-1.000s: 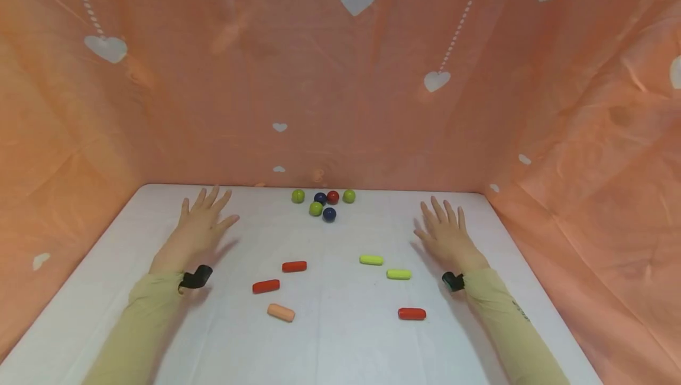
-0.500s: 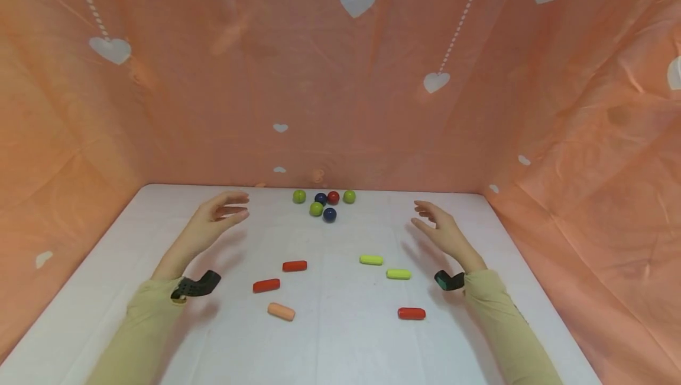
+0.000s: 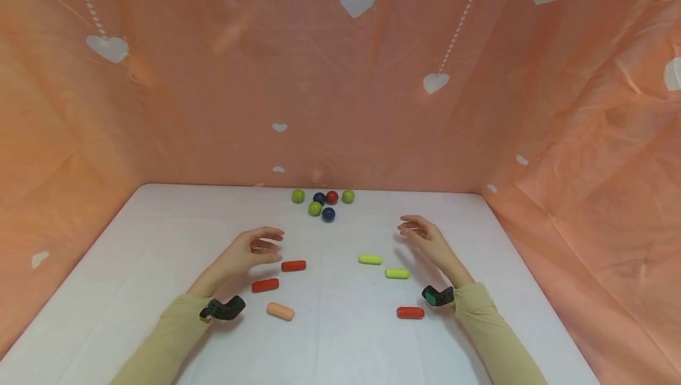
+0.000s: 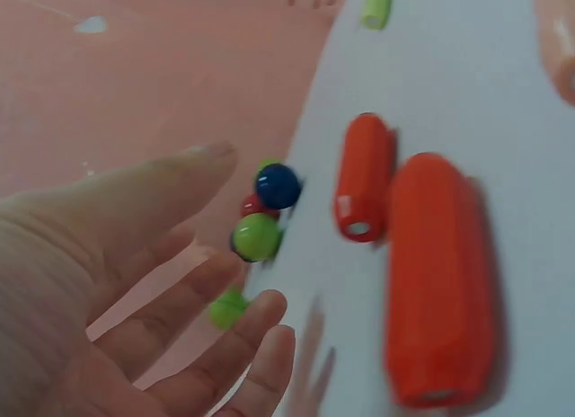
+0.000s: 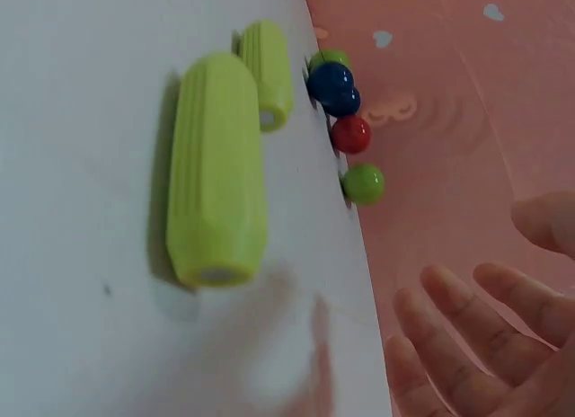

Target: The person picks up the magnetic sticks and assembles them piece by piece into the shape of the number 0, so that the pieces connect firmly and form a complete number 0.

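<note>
My left hand hovers above the table, its fingers loosely bent and nothing between them. Its thumb is close to a red stick with bevelled ends; a second red stick lies nearer me, and an orange stick below that. Relaxed and holding nothing, my right hand hangs over the right side. Two yellow-green sticks lie left of and below its fingers, ribbed in the right wrist view. One more red stick sits nearer the front on the right.
Several small balls cluster near the table's back edge: green, dark blue and red. An orange-pink curtain with white hearts encloses the white table at the back and sides.
Both hands have turned from spread, palms down, to loosely bent fingers facing inward. My left hand has moved right and nearer; my right hand has shifted slightly left and nearer. Sticks and balls stay put.
</note>
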A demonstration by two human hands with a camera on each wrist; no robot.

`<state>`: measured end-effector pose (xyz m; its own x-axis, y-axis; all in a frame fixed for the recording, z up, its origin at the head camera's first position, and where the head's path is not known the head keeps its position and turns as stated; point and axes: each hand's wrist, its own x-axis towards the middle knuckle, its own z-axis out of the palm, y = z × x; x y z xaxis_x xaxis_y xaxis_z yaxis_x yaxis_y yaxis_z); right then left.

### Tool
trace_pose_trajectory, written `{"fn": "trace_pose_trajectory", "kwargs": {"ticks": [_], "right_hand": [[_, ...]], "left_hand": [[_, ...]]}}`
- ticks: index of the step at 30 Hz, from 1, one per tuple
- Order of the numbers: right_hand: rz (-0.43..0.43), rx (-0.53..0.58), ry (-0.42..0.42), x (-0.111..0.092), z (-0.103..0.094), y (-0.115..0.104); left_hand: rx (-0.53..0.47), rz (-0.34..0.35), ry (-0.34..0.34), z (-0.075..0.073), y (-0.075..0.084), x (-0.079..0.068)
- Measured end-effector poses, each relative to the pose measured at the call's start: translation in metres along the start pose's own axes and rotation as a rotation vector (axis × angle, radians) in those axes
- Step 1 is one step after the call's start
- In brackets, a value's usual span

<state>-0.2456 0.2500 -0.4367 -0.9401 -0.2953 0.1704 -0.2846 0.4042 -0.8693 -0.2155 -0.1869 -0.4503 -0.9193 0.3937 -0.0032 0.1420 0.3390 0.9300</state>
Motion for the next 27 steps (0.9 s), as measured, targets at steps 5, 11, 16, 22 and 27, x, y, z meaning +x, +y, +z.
{"fn": "trace_pose_trajectory", "kwargs": {"ticks": [5,11,16,22,27], "right_hand": [[0.03,0.051,-0.018,0.005,0.011,-0.004],[0.008,0.068,-0.079,0.018,0.024,-0.031],[-0.014,0.058,-0.123,0.033,0.032,-0.051],[-0.074,0.034,-0.159,0.058,0.043,-0.06],[-0.115,0.046,-0.194,0.082,0.057,-0.05]], "left_hand": [[0.009,-0.029,-0.059,0.011,-0.005,0.003],[0.092,-0.022,-0.072,0.021,-0.005,0.009],[0.097,-0.017,-0.085,0.025,-0.004,0.013],[0.137,-0.009,-0.09,0.027,-0.004,0.015],[0.167,0.028,-0.093,0.029,-0.005,0.016]]}}
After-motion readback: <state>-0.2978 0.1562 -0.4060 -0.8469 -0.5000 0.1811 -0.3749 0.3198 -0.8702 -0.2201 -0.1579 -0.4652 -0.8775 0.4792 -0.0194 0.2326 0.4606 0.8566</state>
